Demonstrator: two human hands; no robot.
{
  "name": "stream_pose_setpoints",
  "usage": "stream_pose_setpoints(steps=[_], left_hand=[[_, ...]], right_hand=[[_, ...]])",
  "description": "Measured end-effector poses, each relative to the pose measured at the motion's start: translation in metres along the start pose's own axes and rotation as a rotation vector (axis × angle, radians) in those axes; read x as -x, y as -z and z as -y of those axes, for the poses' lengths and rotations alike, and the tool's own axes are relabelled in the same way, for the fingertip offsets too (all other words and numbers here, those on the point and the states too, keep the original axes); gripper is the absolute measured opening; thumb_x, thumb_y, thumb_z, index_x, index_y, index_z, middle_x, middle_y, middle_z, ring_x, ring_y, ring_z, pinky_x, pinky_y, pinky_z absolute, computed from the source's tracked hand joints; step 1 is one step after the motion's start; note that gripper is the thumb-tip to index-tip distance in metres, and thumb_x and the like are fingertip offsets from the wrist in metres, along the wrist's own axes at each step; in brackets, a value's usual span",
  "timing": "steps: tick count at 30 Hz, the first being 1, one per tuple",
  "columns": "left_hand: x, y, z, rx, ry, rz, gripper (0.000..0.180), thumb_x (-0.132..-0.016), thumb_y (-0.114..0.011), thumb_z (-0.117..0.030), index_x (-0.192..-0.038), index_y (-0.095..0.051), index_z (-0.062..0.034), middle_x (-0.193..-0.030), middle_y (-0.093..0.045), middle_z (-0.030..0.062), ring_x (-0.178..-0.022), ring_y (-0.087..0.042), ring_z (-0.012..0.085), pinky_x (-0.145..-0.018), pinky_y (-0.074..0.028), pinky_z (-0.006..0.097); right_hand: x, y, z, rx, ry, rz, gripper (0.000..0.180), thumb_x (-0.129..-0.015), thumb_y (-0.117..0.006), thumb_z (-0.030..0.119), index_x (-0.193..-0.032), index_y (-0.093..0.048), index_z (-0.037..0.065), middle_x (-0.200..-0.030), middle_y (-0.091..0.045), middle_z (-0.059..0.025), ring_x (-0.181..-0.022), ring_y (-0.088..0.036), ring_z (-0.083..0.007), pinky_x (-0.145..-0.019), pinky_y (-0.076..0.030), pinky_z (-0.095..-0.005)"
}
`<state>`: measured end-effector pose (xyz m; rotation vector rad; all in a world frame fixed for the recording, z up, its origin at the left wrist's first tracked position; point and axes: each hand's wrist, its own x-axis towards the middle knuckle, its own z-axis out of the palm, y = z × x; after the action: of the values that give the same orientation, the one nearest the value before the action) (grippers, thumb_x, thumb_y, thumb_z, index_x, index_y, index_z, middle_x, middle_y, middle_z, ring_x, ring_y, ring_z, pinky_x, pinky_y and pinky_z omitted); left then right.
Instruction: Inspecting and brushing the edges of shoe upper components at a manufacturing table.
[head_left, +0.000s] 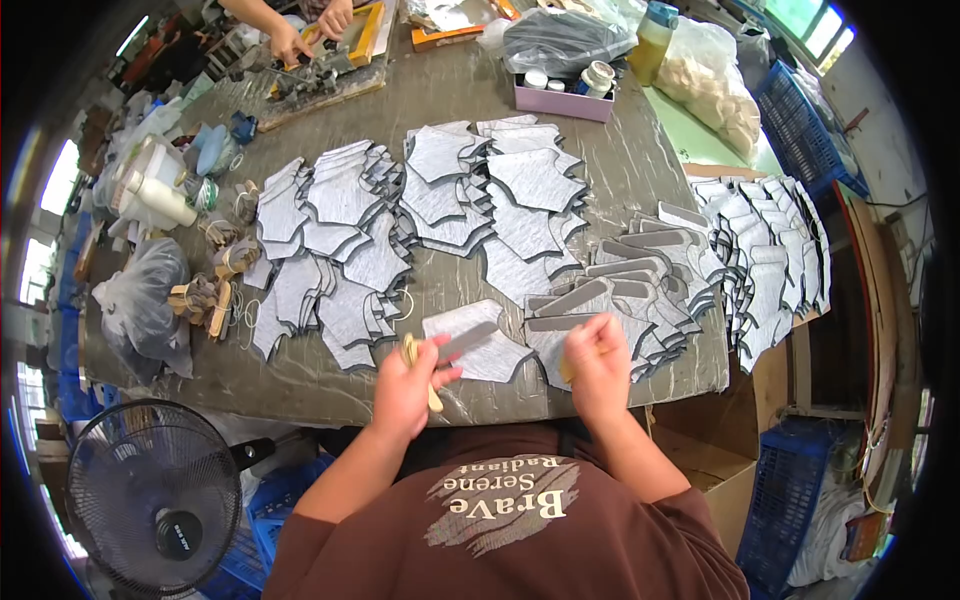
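Observation:
My left hand [402, 390] is closed around a pale wooden stick [435, 400], with a yellowish loop at its top. A dark grey strip [470, 343] reaches from its fingers across a light grey cut piece [485, 350]; whether the fingers grip the strip is hard to tell. My right hand [598, 365], slightly blurred, is curled closed over another cut piece [545, 345] that bears a dark strip along its upper edge. Something small and yellowish shows at its fingers, too unclear to name. Behind it lies an overlapping pile of pieces with strips [640, 285].
Rows of stacked grey pieces [345, 195] cover the table's middle; more [770, 260] lie at the right. Tied bundles with sticks [205, 300] and a plastic bag [148, 300] sit left. A purple box [562, 102] and another person's hands [310, 35] are beyond. A fan [155, 500] stands near left.

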<state>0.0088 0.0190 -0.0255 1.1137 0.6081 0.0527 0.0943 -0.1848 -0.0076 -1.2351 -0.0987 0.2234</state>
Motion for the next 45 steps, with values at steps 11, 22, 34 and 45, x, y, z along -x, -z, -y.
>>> stream_pose_setpoints(steps=[11, 22, 34, 45], left_hand=[[0.015, 0.034, -0.016, 0.061, -0.215, -0.216, 0.008, -0.086, -0.061, -0.003, -0.082, -0.055, -0.0059, -0.066, -0.056, 0.0031, -0.051, -0.052, 0.0093, -0.045, -0.043, 0.022], [-0.001, 0.03, -0.026, -0.379, -0.081, -0.138, 0.007, -0.081, -0.065, -0.005, -0.082, -0.06, 0.0001, -0.068, -0.059, 0.002, -0.05, -0.051, 0.0069, -0.045, -0.041, 0.021], [-0.003, 0.028, -0.025, -0.422, -0.057, -0.128, 0.007, -0.081, -0.065, -0.005, -0.081, -0.061, 0.0, -0.068, -0.06, 0.0018, -0.051, -0.053, 0.0072, -0.047, -0.042, 0.021], [-0.009, 0.03, -0.019, -0.593, -0.12, -0.149, 0.007, -0.079, -0.066, -0.006, -0.079, -0.061, -0.0007, -0.065, -0.058, -0.0004, -0.052, -0.052, 0.0062, -0.049, -0.041, 0.022]], right_hand=[[-0.009, -0.039, -0.032, 1.415, 0.535, 0.601, 0.024, -0.077, -0.066, 0.026, -0.09, -0.059, 0.007, -0.076, -0.053, -0.0072, -0.063, -0.06, -0.0215, -0.052, -0.047, -0.0339], [0.012, -0.04, -0.041, 1.349, 0.604, 0.571, 0.019, -0.078, -0.066, 0.019, -0.092, -0.062, 0.007, -0.089, -0.053, -0.0065, -0.058, -0.059, -0.0222, -0.049, -0.048, -0.0339], [0.01, -0.04, -0.039, 1.321, 0.587, 0.579, 0.021, -0.076, -0.067, 0.018, -0.092, -0.062, 0.006, -0.109, -0.054, -0.0122, -0.06, -0.061, -0.0231, -0.051, -0.051, -0.034], [0.008, -0.037, -0.044, 1.446, 0.642, 0.652, 0.024, -0.068, -0.058, 0.015, -0.091, -0.058, 0.005, -0.122, -0.055, -0.0157, -0.055, -0.06, -0.0167, -0.049, -0.05, -0.0299]])
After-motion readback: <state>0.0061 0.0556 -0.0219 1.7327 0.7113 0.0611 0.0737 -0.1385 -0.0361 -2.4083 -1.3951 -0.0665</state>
